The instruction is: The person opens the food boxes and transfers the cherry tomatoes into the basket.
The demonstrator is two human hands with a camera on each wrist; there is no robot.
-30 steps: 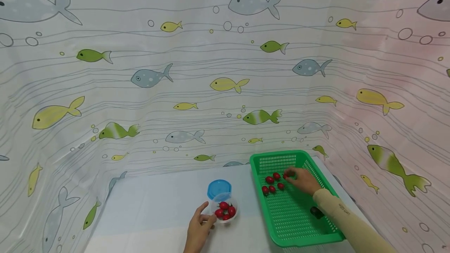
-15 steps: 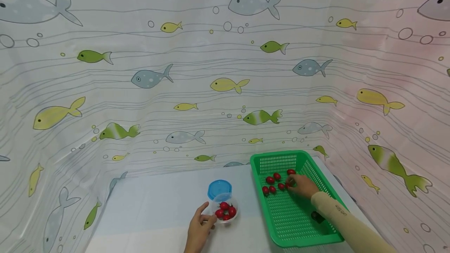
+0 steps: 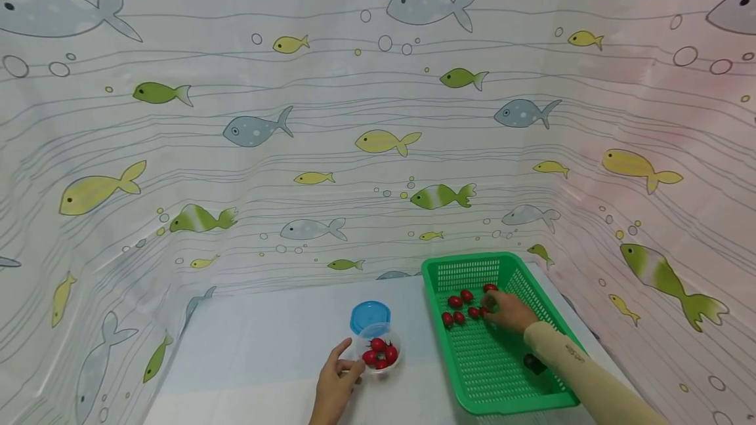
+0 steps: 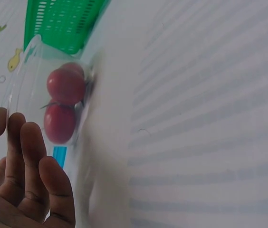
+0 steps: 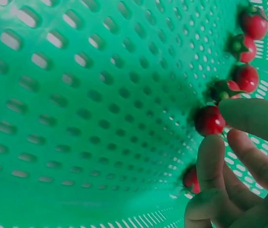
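Observation:
My left hand pinches the rim of a small clear plastic tub between thumb and fingers. Several cherry tomatoes with green stems lie inside the tub, which stands on the table. On the right, my right hand is down in a green basket. In the right wrist view, its thumb and a finger close around one cherry tomato at the basket's floor. More cherry tomatoes lie close by, some partly hidden behind the fingers.
A blue lid lies on the white table just behind the tub. Inside the basket, a dark object sits beside the right forearm, partly covered by the sleeve. Fish-patterned curtains surround the table.
My right hand has moved off a cherry tomato at the basket's far side, nearer and slightly right, to another one. During the last half second it hardly moves. My left hand stays on the tub.

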